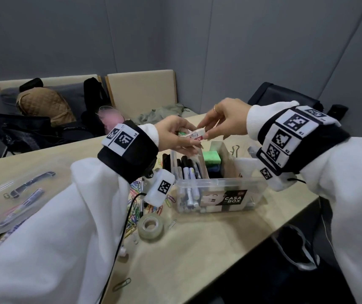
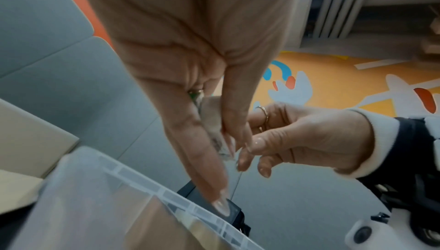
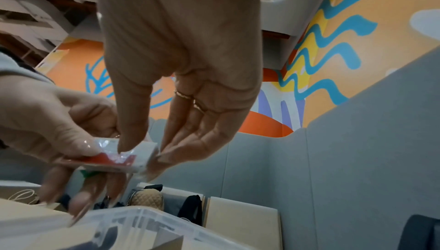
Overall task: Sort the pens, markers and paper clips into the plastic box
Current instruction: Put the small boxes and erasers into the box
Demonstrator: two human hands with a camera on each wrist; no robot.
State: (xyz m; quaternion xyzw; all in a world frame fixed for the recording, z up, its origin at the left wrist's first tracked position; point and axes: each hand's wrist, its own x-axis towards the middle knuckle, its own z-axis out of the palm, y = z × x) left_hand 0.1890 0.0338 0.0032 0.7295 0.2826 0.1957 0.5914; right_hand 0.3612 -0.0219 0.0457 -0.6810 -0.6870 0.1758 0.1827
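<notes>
Both hands meet above the clear plastic box, which stands on the tabletop near its right edge. The left hand holds a small wrapped white packet with red print, its thumb on top and its fingers curled underneath; a bit of green shows beneath the packet. The right hand pinches the packet's other end between thumb and fingertips, the remaining fingers loosely bent.

Inside the box, markers lie together in the left compartment, and a green block sits in the compartment beside it, behind a cardboard divider. Coloured paper clips lie scattered on the tabletop just left of the box, near a roll of clear tape. More pens lie well apart at the far left. A binder clip rests behind the box.
</notes>
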